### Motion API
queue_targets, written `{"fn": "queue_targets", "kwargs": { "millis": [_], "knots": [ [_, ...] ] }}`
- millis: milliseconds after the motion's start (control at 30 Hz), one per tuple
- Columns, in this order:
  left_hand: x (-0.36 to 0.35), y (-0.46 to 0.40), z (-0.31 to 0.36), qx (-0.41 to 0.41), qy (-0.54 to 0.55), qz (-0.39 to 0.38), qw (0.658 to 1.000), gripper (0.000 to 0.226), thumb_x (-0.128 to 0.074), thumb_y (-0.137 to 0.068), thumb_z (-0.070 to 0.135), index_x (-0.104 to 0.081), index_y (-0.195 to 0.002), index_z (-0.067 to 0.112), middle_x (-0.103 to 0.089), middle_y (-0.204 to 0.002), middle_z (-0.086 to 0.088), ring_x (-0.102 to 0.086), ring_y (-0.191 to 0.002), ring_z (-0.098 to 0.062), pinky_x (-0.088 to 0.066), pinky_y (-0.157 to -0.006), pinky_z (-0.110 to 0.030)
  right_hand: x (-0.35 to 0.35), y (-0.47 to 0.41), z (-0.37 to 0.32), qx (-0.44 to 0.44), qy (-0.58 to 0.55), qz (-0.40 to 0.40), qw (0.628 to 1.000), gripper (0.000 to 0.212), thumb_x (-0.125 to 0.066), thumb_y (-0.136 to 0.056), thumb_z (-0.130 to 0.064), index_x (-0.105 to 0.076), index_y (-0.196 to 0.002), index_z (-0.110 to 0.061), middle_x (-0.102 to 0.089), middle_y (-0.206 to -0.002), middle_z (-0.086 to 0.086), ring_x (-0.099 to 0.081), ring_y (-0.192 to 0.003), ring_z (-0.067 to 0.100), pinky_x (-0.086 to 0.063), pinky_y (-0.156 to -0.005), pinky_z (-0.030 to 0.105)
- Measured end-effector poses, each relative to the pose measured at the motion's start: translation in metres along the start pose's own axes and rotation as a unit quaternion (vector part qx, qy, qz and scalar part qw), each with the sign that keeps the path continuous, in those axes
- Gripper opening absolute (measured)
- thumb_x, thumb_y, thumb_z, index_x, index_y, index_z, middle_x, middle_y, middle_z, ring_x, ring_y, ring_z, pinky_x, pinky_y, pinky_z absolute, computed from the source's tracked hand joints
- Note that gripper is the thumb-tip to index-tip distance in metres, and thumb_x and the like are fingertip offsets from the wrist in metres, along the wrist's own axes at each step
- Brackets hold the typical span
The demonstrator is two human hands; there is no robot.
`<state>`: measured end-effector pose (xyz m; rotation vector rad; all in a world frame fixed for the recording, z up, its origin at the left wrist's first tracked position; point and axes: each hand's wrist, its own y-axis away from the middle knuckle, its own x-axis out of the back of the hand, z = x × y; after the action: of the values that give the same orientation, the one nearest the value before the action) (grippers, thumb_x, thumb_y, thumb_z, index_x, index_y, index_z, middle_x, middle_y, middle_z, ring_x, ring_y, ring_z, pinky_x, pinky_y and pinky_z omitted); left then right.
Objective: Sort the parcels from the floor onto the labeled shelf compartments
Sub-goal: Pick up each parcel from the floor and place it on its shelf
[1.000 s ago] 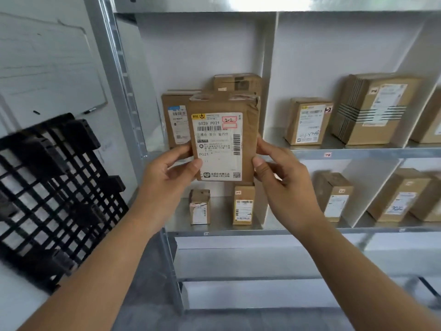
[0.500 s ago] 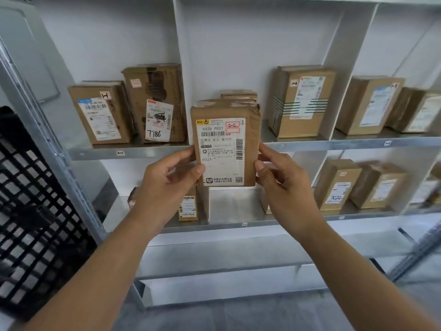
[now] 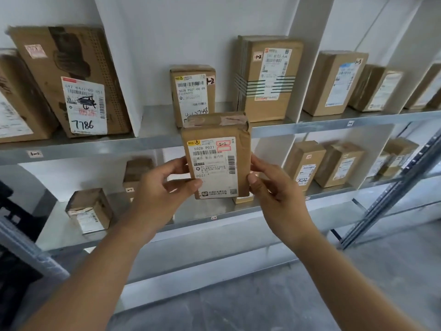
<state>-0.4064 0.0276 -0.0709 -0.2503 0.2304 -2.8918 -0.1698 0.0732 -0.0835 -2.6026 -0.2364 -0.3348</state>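
I hold a brown cardboard parcel [image 3: 216, 156] upright in front of the metal shelf [image 3: 95, 146]. Its white label faces me and carries a handwritten red "2-2". My left hand [image 3: 162, 189] grips its left edge with the thumb on the label's lower corner. My right hand [image 3: 274, 187] grips its right edge. The parcel hangs in front of the middle compartment of the lower row, whose small edge tag [image 3: 214, 218] sits just below the hands. A parcel marked "1-2" [image 3: 193, 91] stands on the upper row right behind it.
The upper row holds a large "7786" box [image 3: 71, 80], a striped box [image 3: 267, 77] and more boxes to the right. Small boxes [image 3: 89, 212] and two boxes [image 3: 324, 163] stand on the lower row. White dividers split the compartments. A black plastic pallet [image 3: 14, 247] leans at far left. Grey floor lies below.
The view has shifted right and closer along the shelf. The parcel, still held by both hands, now sits lower, in front of the lower row's middle compartment.
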Motion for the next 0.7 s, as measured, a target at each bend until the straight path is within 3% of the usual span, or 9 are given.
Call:
{"fn": "queue_targets", "kwargs": {
  "millis": [133,233,367,500,600,700],
  "knots": [
    [-0.012,-0.008,-0.017,0.025,-0.01,-0.002,1.0,0.036,-0.078,-0.089,0.011,-0.073,-0.119,0.031,-0.076,-0.116,0.018,-0.073,-0.108,-0.009,-0.061,-0.097,-0.045,0.0,-0.001,0.031,-0.039,-0.062,-0.008,0.997,0.049,-0.062,-0.102,-0.007,-0.056,-0.148,-0.022,-0.064,-0.14,-0.006,-0.066,-0.125,0.014,-0.058,-0.098,0.031],
    [-0.026,-0.01,-0.035,0.035,-0.044,0.0,0.998,0.037,-0.077,-0.091,0.012,-0.072,-0.122,0.03,-0.076,-0.116,0.02,-0.073,-0.108,-0.005,-0.06,-0.098,-0.039,0.004,-0.002,0.055,-0.078,-0.085,-0.032,0.993,0.049,-0.064,-0.101,-0.007,-0.056,-0.139,-0.037,-0.068,-0.126,-0.02,-0.069,-0.119,0.011,-0.059,-0.091,0.025],
    [-0.05,-0.006,-0.071,0.042,-0.074,0.034,0.996,0.038,-0.074,-0.093,0.004,-0.073,-0.125,0.025,-0.077,-0.115,0.016,-0.074,-0.108,-0.009,-0.061,-0.095,-0.037,0.006,0.0,0.102,-0.142,-0.07,-0.069,0.985,0.065,-0.068,-0.099,-0.006,-0.045,-0.138,-0.053,-0.069,-0.121,-0.025,-0.068,-0.117,0.006,-0.058,-0.092,0.022],
    [-0.07,-0.001,-0.118,0.053,-0.111,0.059,0.991,0.041,-0.076,-0.092,0.006,-0.072,-0.129,0.022,-0.076,-0.117,0.017,-0.073,-0.109,-0.008,-0.06,-0.097,-0.032,0.001,0.003,0.149,-0.166,-0.046,-0.142,0.975,0.059,-0.059,-0.101,0.0,-0.053,-0.148,-0.035,-0.071,-0.121,-0.026,-0.067,-0.117,0.002,-0.052,-0.088,0.009],
    [-0.078,-0.002,-0.153,0.065,-0.111,0.078,0.989,0.042,-0.075,-0.092,0.005,-0.072,-0.13,0.023,-0.076,-0.116,0.02,-0.073,-0.108,-0.005,-0.059,-0.093,-0.024,-0.013,0.003,0.176,-0.184,-0.028,-0.163,0.969,0.054,-0.054,-0.104,0.0,-0.055,-0.147,-0.032,-0.066,-0.121,-0.03,-0.065,-0.114,0.002,-0.044,-0.081,-0.002],
    [-0.077,-0.014,-0.19,0.085,-0.11,0.093,0.986,0.042,-0.075,-0.093,0.006,-0.071,-0.13,0.025,-0.076,-0.115,0.021,-0.072,-0.108,-0.004,-0.058,-0.092,-0.021,-0.033,-0.002,0.205,-0.194,-0.019,-0.159,0.968,0.055,-0.054,-0.103,0.001,-0.057,-0.146,-0.032,-0.067,-0.121,-0.029,-0.066,-0.112,-0.003,-0.044,-0.081,-0.003]
  ]
}}
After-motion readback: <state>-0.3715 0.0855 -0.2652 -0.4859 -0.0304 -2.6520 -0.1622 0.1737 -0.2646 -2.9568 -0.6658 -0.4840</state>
